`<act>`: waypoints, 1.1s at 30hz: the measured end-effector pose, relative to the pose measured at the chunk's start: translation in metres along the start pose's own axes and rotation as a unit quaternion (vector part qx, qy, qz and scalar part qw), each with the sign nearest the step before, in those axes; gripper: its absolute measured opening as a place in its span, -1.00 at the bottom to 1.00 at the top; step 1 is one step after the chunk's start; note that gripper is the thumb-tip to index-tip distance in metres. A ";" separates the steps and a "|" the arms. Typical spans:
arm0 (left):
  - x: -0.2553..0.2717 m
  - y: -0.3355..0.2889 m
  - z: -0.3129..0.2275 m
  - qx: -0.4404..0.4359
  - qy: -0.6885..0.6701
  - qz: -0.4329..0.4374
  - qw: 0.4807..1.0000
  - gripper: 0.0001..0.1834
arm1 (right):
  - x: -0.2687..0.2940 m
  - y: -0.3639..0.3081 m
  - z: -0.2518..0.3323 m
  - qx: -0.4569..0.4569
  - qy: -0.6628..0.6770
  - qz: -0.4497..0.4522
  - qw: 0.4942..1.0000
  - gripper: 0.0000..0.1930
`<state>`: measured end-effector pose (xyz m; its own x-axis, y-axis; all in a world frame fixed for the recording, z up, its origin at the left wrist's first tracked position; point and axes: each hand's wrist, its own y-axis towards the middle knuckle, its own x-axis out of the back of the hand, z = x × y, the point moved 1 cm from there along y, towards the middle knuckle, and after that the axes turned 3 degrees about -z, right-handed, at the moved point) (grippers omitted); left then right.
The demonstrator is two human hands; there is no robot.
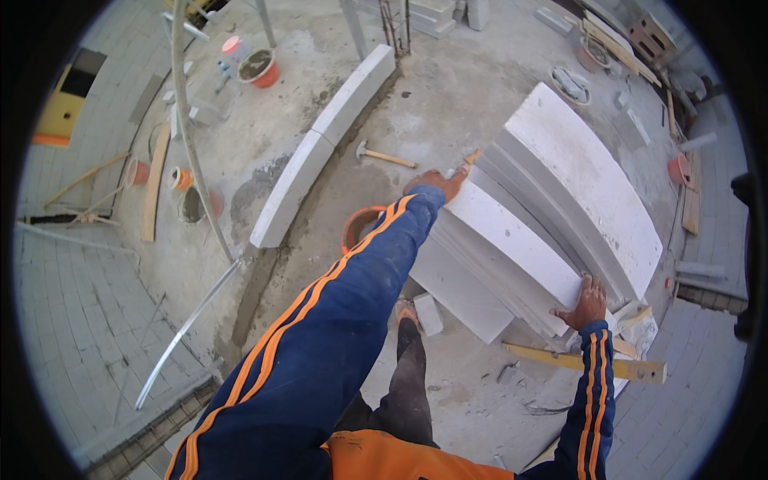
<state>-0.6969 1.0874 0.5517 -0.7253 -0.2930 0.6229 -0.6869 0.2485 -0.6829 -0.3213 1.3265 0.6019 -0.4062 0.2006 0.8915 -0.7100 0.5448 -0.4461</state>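
A long white concrete block (516,228) lies on a stack of similar pale blocks in front of me. My left hand (448,184) grips its far end, the fingers partly hidden at the edge. At the near end my right hand (586,306) is closed around the other end, fingers over the top and thumb at the side. Beside it, to the right, stands another stack topped by a broad white block (588,180). A hammer (386,156) with a wooden handle rests on the floor past my left hand.
Two blocks laid end to end form a low curved row (320,144) on the left. An orange bucket (356,228) sits partly behind my left arm. Near my right hand lies a yellow bar (576,360). A mortar bucket (260,68) and a slanting pole (188,128) stand farther off.
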 end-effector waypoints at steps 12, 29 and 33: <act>-0.110 -0.156 0.331 -0.058 -0.166 0.076 0.982 -0.02 | 0.031 -0.050 0.071 0.060 -0.091 -0.029 0.994 0.13; 0.064 -0.264 0.539 -0.354 0.045 -0.193 0.914 0.40 | 0.107 -0.252 0.475 0.313 -0.144 0.078 0.935 -0.10; 0.085 -0.284 0.690 -0.327 0.049 -0.119 0.936 0.32 | 0.067 -0.258 0.621 0.456 -0.161 0.124 0.867 -0.12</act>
<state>-0.5323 0.3549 0.5351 -0.5277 -0.3339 0.7810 -0.6871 0.7084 -0.1613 -0.5220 0.6940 0.7278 -0.6463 -0.0979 0.7567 -0.6780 -0.3813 -0.6284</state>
